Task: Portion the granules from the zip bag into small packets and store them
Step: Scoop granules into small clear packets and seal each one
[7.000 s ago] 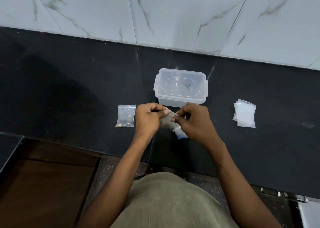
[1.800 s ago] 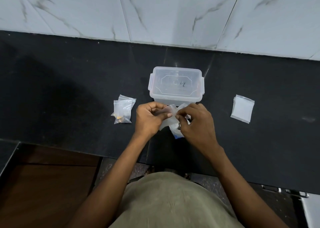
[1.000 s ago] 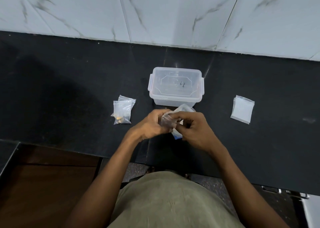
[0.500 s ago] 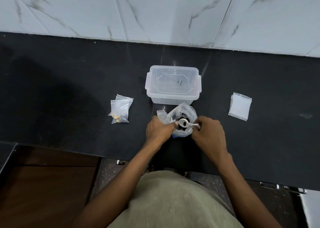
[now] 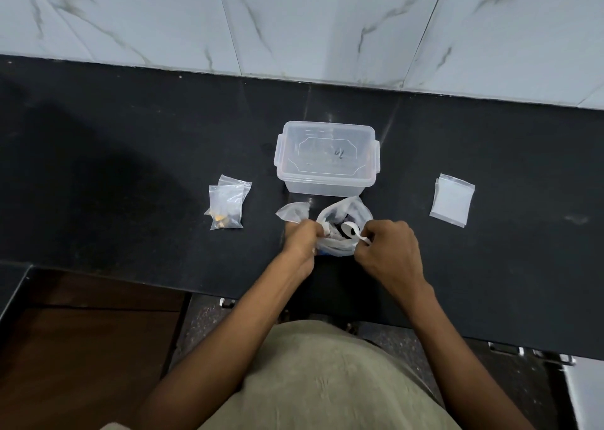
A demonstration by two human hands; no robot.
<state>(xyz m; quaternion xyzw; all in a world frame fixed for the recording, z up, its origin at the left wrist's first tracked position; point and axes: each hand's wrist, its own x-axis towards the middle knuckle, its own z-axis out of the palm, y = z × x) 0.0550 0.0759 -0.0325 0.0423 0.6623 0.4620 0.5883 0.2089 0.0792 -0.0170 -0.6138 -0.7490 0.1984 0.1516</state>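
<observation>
The zip bag (image 5: 351, 212) stands open on the black counter, dark granules inside. My right hand (image 5: 390, 251) pinches the handle of a small white spoon (image 5: 351, 228) whose bowl is inside the bag's mouth. My left hand (image 5: 300, 238) grips an empty small packet (image 5: 294, 211) together with the bag's left rim. Two filled small packets (image 5: 227, 205) lie to the left. A stack of empty packets (image 5: 452, 204) lies to the right.
A clear plastic box with its lid on (image 5: 327, 158) stands just behind the zip bag. The marble-tiled wall (image 5: 294, 21) rises behind the counter. The counter's front edge (image 5: 130, 282) runs below my hands, above a brown cabinet (image 5: 81, 348).
My hands came down to the counter. The zip bag now stands open there, and my right hand has taken up the white spoon and dipped it into the bag.
</observation>
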